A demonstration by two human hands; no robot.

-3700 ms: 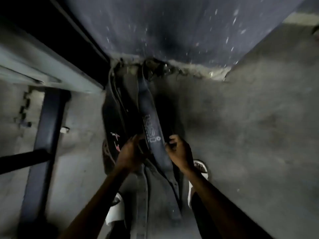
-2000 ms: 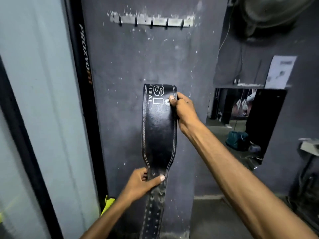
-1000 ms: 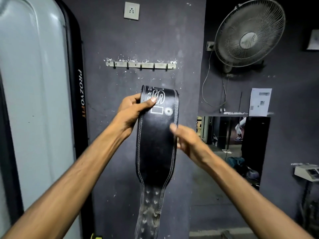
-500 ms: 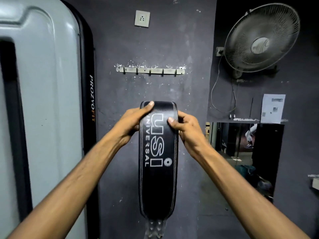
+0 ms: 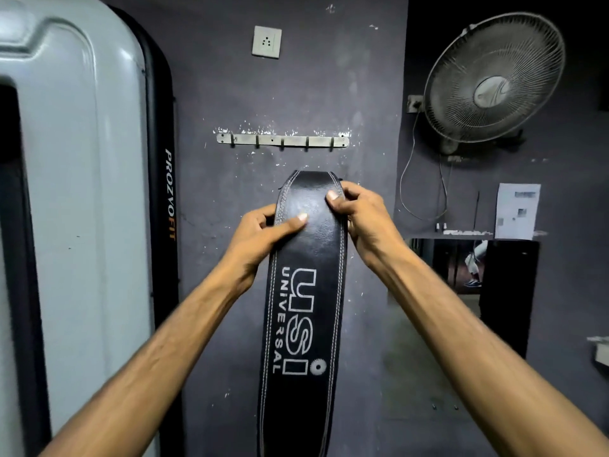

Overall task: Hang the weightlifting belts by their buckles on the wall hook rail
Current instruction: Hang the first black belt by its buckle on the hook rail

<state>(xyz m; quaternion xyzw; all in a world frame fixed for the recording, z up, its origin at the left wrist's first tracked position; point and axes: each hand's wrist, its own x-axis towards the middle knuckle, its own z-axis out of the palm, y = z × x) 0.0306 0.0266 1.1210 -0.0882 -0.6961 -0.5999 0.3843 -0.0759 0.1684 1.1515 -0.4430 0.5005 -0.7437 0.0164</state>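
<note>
A black leather weightlifting belt (image 5: 304, 311) with white "USI UNIVERSAL" lettering hangs down in front of me, held up against the dark wall. My left hand (image 5: 260, 235) grips its left edge near the top, thumb laid across the front. My right hand (image 5: 361, 216) grips the right edge slightly higher, thumb on the front. The belt's upper end folds away behind my fingers, and its buckle is hidden. The metal hook rail (image 5: 282, 140) with several hooks is fixed to the wall just above the belt's top and carries nothing.
A tall grey and black machine panel (image 5: 82, 225) marked PROZVOFIT stands at the left. A wall fan (image 5: 494, 80) with a dangling cable hangs at the upper right, a wall socket (image 5: 267, 41) above the rail, and a mirror (image 5: 461, 268) at the right.
Both hands have worked further along the belt, so the lettering now hangs lower and plain leather sits under my thumbs. The belt's top has risen closer to the hook rail.
</note>
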